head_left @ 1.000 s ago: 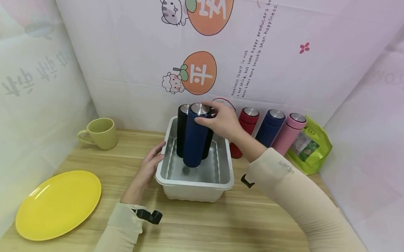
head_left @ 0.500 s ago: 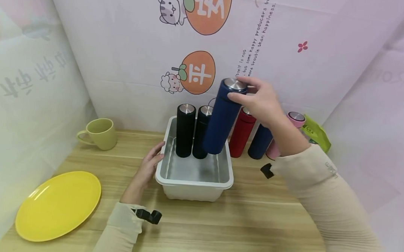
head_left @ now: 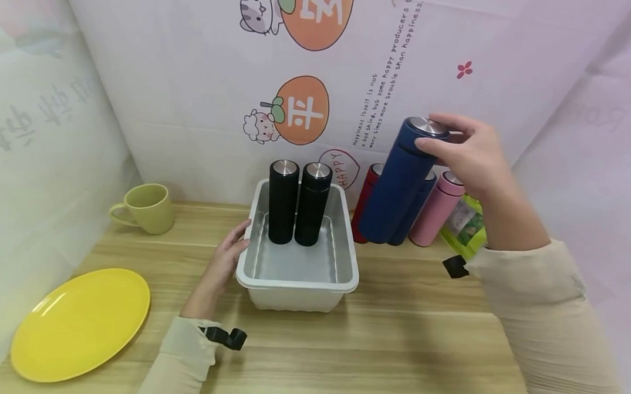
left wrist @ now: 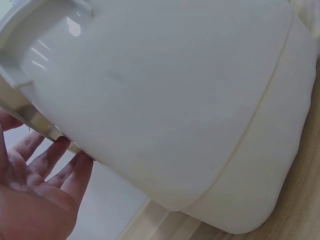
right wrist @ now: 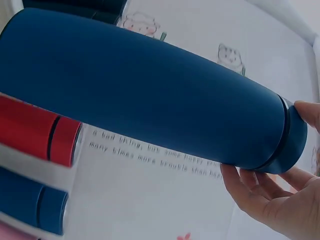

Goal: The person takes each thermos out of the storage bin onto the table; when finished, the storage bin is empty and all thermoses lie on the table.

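Observation:
My right hand (head_left: 476, 157) grips a dark blue thermos flask (head_left: 395, 186) around its neck, just below the silver lid. The flask tilts, base toward the left, and overlaps the red and blue flasks behind it in the head view. In the right wrist view its fingers and thumb (right wrist: 307, 112) pinch the lid end. My left hand (head_left: 225, 258) rests against the left side of a grey-white plastic basin (head_left: 298, 285), its fingertips at the rim. Two black thermos flasks (head_left: 282, 201) stand upright inside the basin, toward its back.
A red flask (head_left: 361, 205), another blue flask (head_left: 412, 216) and a pink flask (head_left: 437, 211) stand along the back wall, right of the basin. A green bag (head_left: 464, 227) is behind them. Left lie a yellow plate (head_left: 79, 325) and a green mug (head_left: 151, 210).
My right hand has lifted the blue flask out of the basin and carried it right, toward the standing flasks. The left hand has stayed at the basin's side.

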Tool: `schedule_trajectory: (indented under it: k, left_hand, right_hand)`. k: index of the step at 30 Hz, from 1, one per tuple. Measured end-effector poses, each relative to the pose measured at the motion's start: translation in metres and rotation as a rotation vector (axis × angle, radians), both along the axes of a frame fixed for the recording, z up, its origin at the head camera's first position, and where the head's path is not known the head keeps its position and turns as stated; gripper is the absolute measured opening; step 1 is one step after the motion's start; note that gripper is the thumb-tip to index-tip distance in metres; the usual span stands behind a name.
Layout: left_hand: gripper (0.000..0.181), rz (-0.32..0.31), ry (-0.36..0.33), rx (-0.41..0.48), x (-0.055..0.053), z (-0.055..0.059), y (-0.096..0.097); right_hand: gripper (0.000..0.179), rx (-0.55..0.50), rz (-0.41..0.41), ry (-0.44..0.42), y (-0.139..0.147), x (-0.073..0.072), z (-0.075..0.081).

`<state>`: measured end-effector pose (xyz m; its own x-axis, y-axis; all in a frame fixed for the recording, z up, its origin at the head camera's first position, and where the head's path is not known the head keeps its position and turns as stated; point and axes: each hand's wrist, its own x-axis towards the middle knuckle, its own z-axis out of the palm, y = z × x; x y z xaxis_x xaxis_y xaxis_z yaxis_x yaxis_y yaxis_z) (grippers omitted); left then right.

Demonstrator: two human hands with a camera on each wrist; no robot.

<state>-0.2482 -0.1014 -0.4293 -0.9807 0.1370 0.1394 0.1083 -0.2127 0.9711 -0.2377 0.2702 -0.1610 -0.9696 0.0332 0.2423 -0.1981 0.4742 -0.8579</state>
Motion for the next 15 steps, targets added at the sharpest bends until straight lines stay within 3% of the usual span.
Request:
schedule_trajectory:
  k: [8,15]
  left_hand:
    - [0.053,-0.006,-0.003,-0.001,0.000,0.000,-0.001]
    - [0.054,-0.015,-0.002,-0.006,0.001,0.001,-0.001]
  right_hand:
    - [0.068,0.050,-0.100,-0.048,0.031,-0.001,-0.011]
    - [0.075,0.160,-0.189,-0.083,0.058,-0.004,-0.032]
